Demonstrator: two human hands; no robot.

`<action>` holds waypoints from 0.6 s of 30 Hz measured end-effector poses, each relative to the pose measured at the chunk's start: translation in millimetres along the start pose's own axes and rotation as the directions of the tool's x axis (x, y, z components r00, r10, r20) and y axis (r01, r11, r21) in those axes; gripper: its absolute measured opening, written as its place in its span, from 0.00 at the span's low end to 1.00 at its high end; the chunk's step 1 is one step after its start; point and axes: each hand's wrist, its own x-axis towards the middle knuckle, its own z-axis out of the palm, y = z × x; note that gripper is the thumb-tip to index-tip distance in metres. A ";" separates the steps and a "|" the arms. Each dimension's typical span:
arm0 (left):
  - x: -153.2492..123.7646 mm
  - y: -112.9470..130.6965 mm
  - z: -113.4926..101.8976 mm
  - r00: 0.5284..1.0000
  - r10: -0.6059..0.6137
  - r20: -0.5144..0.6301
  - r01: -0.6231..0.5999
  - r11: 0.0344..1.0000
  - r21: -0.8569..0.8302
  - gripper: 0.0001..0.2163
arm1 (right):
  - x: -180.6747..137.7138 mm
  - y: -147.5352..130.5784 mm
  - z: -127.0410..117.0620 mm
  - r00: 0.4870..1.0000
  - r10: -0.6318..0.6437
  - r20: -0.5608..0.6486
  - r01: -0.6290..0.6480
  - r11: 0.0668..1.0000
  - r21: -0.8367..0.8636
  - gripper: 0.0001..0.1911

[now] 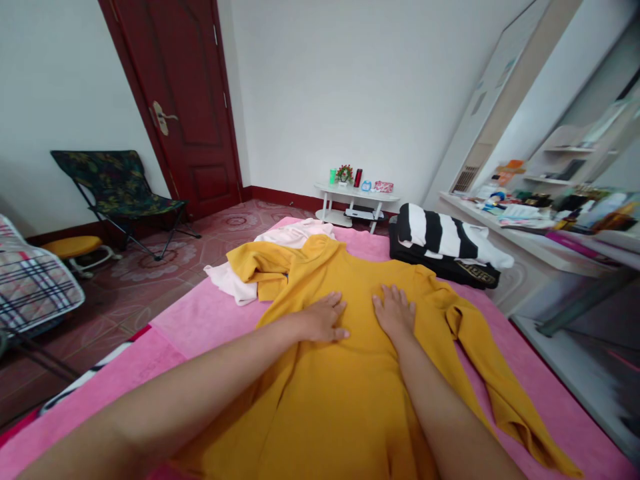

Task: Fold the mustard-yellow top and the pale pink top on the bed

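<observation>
A mustard-yellow long-sleeved dress or long top [350,387] lies spread on a pink cover [195,320], its neck end away from me. My left hand [323,318] rests flat on the upper left of its front, fingers apart. On the upper right of the front lies my right hand [395,312], also flat with fingers spread. One sleeve stretches down along the right side; the other is bent at the far left, over a pale pink garment [295,233]. The lower end of the yellow garment runs out of view beneath my forearms.
Folded black and white striped clothing [440,233] is piled on black clothing [470,275] at the far right. A cluttered dressing table [530,243] flanks the right side. Beyond stands a small white table [357,195]. Left are a folding chair [120,180] and a yellow stool [73,247].
</observation>
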 end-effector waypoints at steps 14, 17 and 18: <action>-86.5 -160.2 -118.9 0.356 -0.810 -0.466 0.862 0.477 -0.171 0.32 | 6.7 10.8 6.6 0.953 -0.119 -0.279 0.216 0.911 0.350 0.15; -85.9 -176.6 -116.5 0.412 -0.822 -0.393 0.843 0.508 -0.177 0.23 | 6.2 11.2 4.9 0.951 -0.086 -0.298 0.219 0.866 0.450 0.15; -84.9 -177.8 -116.5 0.408 -0.814 -0.413 0.843 0.510 -0.171 0.21 | 6.3 11.5 4.7 0.951 -0.066 -0.303 0.215 0.845 0.489 0.15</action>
